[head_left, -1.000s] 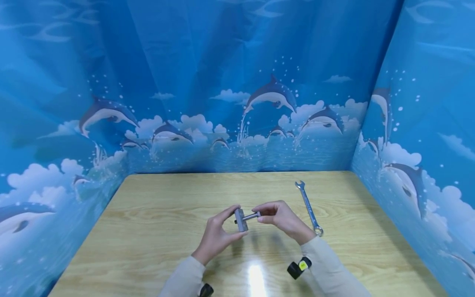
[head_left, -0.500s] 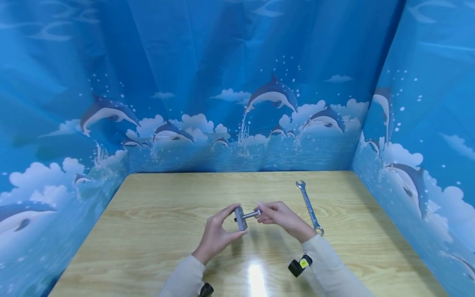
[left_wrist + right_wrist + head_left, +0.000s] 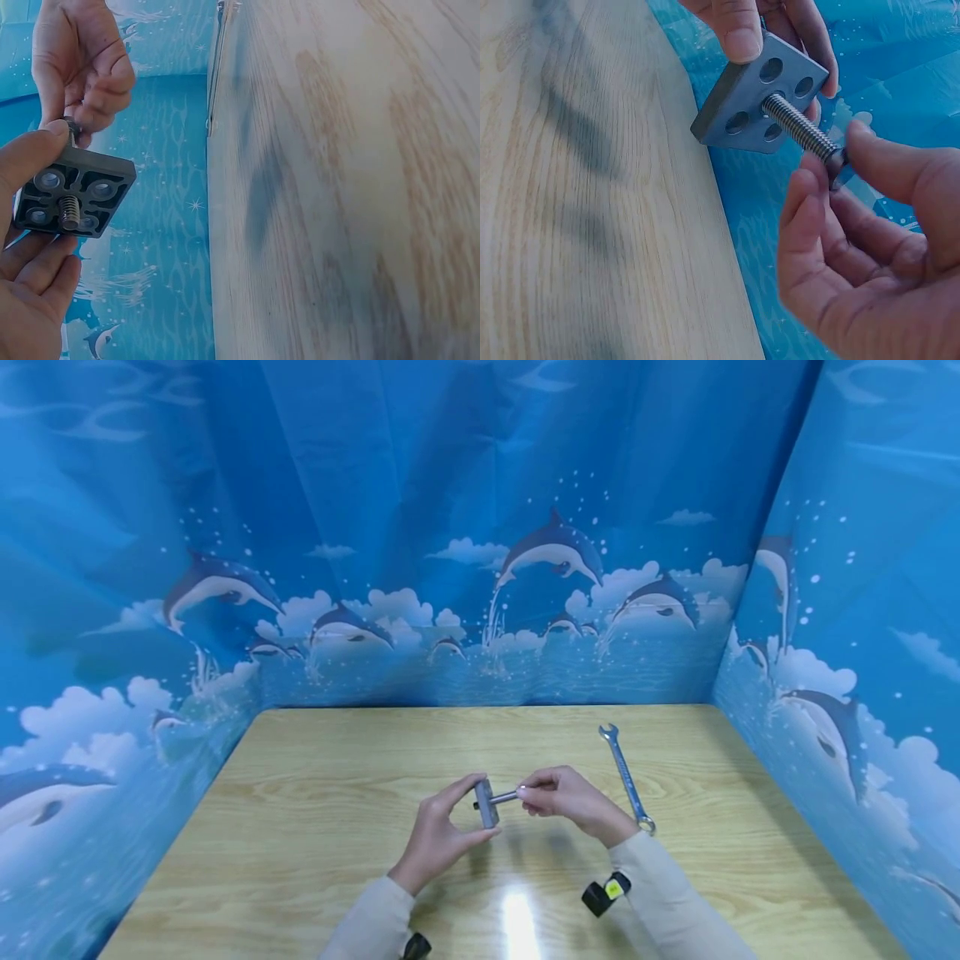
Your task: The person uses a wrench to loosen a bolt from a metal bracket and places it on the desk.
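Note:
Above the table, my left hand [image 3: 437, 837] grips a square grey plate [image 3: 735, 94] by opposite edges, thumb on one and fingers on the other. Several round holes surround a threaded bolt [image 3: 802, 127] running through the plate's middle. In the left wrist view the bolt's threaded end [image 3: 70, 214] sticks out of the ribbed underside. My right hand [image 3: 570, 802] pinches the bolt's head [image 3: 837, 166] between thumb and fingers. Most of the shank shows between that head and the plate.
On the wooden table [image 3: 337, 777], a combination wrench [image 3: 626, 779] lies to the right, beyond my right forearm. A blue dolphin-print curtain [image 3: 420, 527] stands at the back and along both sides. Black wrist cameras sit on both sleeves.
My right thumb and fingers have shifted their hold around the bolt's head, the thumb rolling up and then back down. My left hand and the plate stay nearly still.

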Motion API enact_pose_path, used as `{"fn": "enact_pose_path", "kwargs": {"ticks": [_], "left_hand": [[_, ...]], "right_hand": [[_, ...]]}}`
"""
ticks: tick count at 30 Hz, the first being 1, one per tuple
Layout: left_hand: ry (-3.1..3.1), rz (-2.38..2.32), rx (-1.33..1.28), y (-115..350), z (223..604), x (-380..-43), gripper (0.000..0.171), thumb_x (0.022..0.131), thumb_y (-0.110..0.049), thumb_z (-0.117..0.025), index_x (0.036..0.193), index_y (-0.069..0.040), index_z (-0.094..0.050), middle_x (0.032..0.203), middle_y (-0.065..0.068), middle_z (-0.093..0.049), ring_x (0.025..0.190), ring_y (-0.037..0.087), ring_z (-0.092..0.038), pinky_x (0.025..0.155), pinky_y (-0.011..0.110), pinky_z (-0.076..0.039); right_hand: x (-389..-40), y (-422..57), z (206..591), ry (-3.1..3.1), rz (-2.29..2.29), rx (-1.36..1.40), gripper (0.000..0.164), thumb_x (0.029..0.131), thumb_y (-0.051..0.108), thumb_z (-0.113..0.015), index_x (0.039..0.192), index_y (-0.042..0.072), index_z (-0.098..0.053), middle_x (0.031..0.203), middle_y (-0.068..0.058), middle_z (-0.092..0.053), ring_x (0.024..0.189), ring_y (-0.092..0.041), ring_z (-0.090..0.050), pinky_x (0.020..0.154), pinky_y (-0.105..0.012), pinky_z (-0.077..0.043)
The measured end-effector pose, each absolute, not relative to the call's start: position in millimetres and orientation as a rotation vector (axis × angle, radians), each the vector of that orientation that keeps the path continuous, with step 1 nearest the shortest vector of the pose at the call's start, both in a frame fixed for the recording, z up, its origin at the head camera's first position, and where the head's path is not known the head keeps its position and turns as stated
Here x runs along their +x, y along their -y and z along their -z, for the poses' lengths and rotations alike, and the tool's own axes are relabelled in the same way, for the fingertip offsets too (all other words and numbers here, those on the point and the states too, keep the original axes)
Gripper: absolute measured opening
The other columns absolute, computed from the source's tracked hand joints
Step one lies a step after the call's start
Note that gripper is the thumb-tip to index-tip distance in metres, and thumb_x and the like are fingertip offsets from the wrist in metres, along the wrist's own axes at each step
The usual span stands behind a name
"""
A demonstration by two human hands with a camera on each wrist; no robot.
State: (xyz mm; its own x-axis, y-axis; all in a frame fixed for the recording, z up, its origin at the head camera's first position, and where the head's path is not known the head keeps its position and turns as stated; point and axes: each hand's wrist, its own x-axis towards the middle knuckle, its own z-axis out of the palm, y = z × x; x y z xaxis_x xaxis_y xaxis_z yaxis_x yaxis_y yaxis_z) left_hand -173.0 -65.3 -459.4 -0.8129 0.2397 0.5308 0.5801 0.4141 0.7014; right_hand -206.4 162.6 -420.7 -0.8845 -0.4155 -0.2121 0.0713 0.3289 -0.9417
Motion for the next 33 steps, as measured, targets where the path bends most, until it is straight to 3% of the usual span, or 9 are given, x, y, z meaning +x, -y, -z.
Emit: {"fn": "enact_pose_path", "kwargs": {"ticks": [4, 13, 17, 21, 24, 28, 33], "left_hand": [[2.324, 1.378, -0.702, 65, 460, -173, 0.076, 0.063, -0.013, -0.089, 0.131, -0.019, -0.057, 0.127, 0.003, -0.063, 0.117, 0.016, -0.059, 0.103, 0.034, -0.047], [2.321, 1.387, -0.695, 65, 460, -173, 0.075, 0.064, -0.016, -0.089, 0.131, -0.021, -0.057, 0.128, 0.000, -0.062, 0.118, 0.016, -0.059, 0.102, 0.035, -0.048], [2.310, 1.382, -0.705, 65, 461, -173, 0.075, 0.063, -0.015, -0.089, 0.131, -0.019, -0.057, 0.128, 0.001, -0.062, 0.117, 0.017, -0.059, 0.102, 0.035, -0.048], [2.297, 1.365, -0.715, 65, 462, -173, 0.075, 0.062, -0.014, -0.090, 0.130, -0.017, -0.057, 0.127, 0.002, -0.063, 0.117, 0.017, -0.060, 0.101, 0.035, -0.048], [2.291, 1.346, -0.719, 65, 463, -174, 0.076, 0.062, -0.014, -0.090, 0.130, -0.015, -0.057, 0.127, 0.003, -0.063, 0.116, 0.018, -0.060, 0.101, 0.035, -0.049], [2.288, 1.331, -0.728, 65, 464, -174, 0.076, 0.061, -0.014, -0.090, 0.129, -0.014, -0.058, 0.126, 0.005, -0.063, 0.115, 0.018, -0.061, 0.101, 0.033, -0.048], [2.283, 1.326, -0.756, 65, 464, -174, 0.076, 0.061, -0.013, -0.090, 0.130, -0.013, -0.057, 0.126, 0.009, -0.063, 0.116, 0.019, -0.061, 0.101, 0.033, -0.048]], "right_hand": [[-205, -164, 422, -2.218, 1.606, -0.322, 0.036, 0.087, 0.020, -0.071, 0.118, 0.003, -0.064, 0.102, -0.009, -0.065, 0.092, -0.021, -0.062, 0.092, -0.048, -0.053], [-205, -166, 425, -2.271, 1.618, -0.345, 0.036, 0.084, 0.018, -0.074, 0.118, 0.005, -0.067, 0.102, -0.007, -0.066, 0.089, -0.020, -0.060, 0.086, -0.050, -0.055], [-206, -167, 427, -2.225, 1.598, -0.386, 0.039, 0.088, 0.023, -0.071, 0.122, 0.006, -0.063, 0.108, -0.010, -0.066, 0.095, -0.021, -0.062, 0.090, -0.044, -0.055], [-206, -166, 430, -2.137, 1.599, -0.420, 0.049, 0.095, 0.035, -0.059, 0.128, -0.001, -0.056, 0.112, -0.017, -0.065, 0.101, -0.027, -0.064, 0.092, -0.037, -0.055], [-207, -163, 431, -2.135, 1.593, -0.375, 0.059, 0.098, 0.045, -0.048, 0.120, -0.009, -0.058, 0.100, -0.016, -0.068, 0.092, -0.029, -0.067, 0.088, -0.040, -0.057], [-206, -160, 431, -2.180, 1.560, -0.274, 0.074, 0.097, 0.058, -0.039, 0.102, -0.012, -0.063, 0.081, -0.009, -0.068, 0.074, -0.021, -0.066, 0.078, -0.043, -0.059], [-206, -159, 428, -2.174, 1.551, -0.240, 0.074, 0.096, 0.060, -0.041, 0.092, -0.010, -0.065, 0.071, -0.005, -0.064, 0.062, -0.013, -0.060, 0.063, -0.031, -0.057]]}}
